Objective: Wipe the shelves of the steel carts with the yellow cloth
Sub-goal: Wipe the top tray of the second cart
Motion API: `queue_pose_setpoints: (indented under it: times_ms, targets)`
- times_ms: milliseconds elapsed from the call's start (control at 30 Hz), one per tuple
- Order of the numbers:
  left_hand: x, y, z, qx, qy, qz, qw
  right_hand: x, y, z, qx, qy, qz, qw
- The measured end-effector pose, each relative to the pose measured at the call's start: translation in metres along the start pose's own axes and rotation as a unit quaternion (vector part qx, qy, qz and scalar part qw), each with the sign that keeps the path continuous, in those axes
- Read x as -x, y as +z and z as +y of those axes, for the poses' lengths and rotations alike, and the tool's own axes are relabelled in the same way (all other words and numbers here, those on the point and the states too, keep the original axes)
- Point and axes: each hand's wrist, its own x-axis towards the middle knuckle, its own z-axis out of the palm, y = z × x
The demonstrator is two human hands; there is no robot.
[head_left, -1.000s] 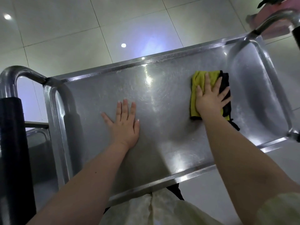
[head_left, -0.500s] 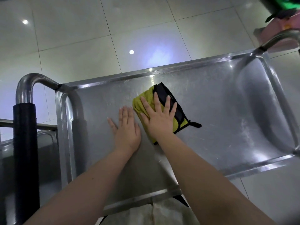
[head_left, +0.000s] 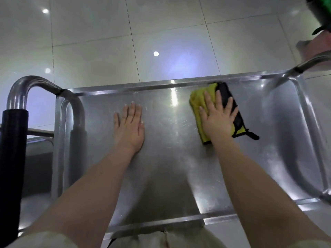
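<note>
my right hand [head_left: 217,120] fingers spread, flat on folded yellow cloth [head_left: 198,102] | my left hand [head_left: 129,127] fingers together, flat on scuffed steel shelf [head_left: 179,167] | black-sleeved handle [head_left: 13,158] left

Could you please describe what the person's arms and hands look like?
The left hand and right hand are bare: no gloves, rings or watch visible. Forearms are uncovered; a pale cream sleeve edge shows at the lower left.

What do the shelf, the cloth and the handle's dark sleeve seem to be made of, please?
Shelf: brushed steel by its look, with glare streaks and fine scratches. Cloth: soft yellow fabric, probably microfibre, black-edged, creased. Sleeve: matte black, likely rubber or foam; no glare.
</note>
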Motion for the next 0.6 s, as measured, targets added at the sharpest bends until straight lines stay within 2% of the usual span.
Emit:
queue_pose_setpoints:
  times_ms: [133, 200, 267, 333, 433, 533, 600]
  targets:
    - [-0.006, -0.004, 0.007, -0.001, -0.002, 0.001, 1.0, -0.043, -0.021, 0.043, -0.039, 0.156, -0.014, 0.987]
    - [-0.009, -0.005, 0.009, 0.001, -0.007, 0.001, 1.0, -0.052, -0.022, 0.028, -0.057, 0.199, 0.002, 0.978]
    - [-0.011, -0.005, 0.009, 0.0, -0.009, -0.003, 1.0, -0.055, -0.019, -0.003, -0.067, 0.202, 0.016, 0.977]
    - [-0.013, -0.004, 0.008, -0.004, -0.011, -0.004, 1.0, -0.053, -0.011, -0.043, -0.052, 0.154, 0.01, 0.987]
    - [-0.018, -0.004, 0.007, -0.005, -0.017, -0.001, 1.0, -0.034, 0.005, -0.113, -0.019, 0.022, -0.019, 0.999]
    - [-0.02, -0.004, 0.004, -0.004, -0.023, -0.006, 1.0, -0.001, 0.023, -0.171, -0.005, -0.14, -0.044, 0.989]
    - [-0.021, -0.004, 0.004, -0.008, -0.026, -0.01, 1.0, 0.0, 0.024, -0.178, -0.004, -0.188, -0.06, 0.98]
